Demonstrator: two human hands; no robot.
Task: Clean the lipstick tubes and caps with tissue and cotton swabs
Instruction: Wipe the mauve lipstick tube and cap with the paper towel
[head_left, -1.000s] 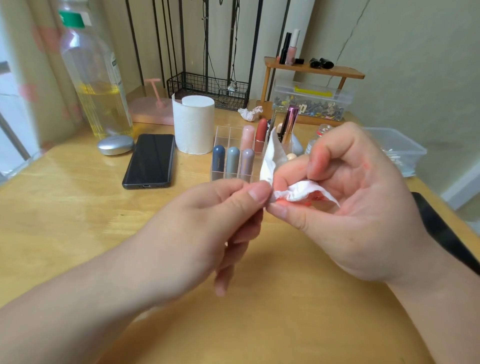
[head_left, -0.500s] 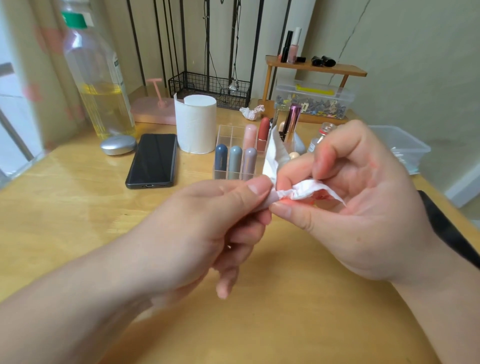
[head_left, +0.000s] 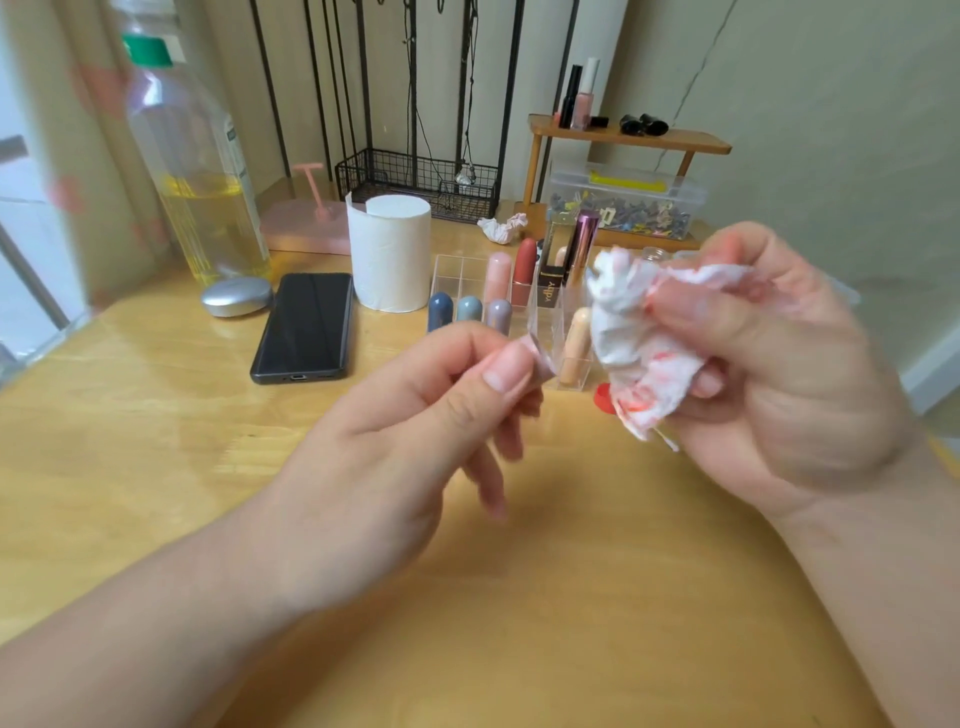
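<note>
While the left hand (head_left: 415, 431) pinches a small pale pinkish cap (head_left: 537, 359) (pretty blurry) between thumb and forefinger over the yellow wooden worktop (head_left: 156, 415), the right hand (head_left: 779, 374) has its fingers curled round a crumpled white tissue smeared red (head_left: 639, 343), just beside the cap, not touching

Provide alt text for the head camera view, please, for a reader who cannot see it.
A person's right hand grips a crumpled white tissue smeared red above a wooden table, while the left hand pinches a small pale piece, too blurred to identify. Behind are a clear organizer of lipsticks, a tissue roll and a dark phone.
</note>
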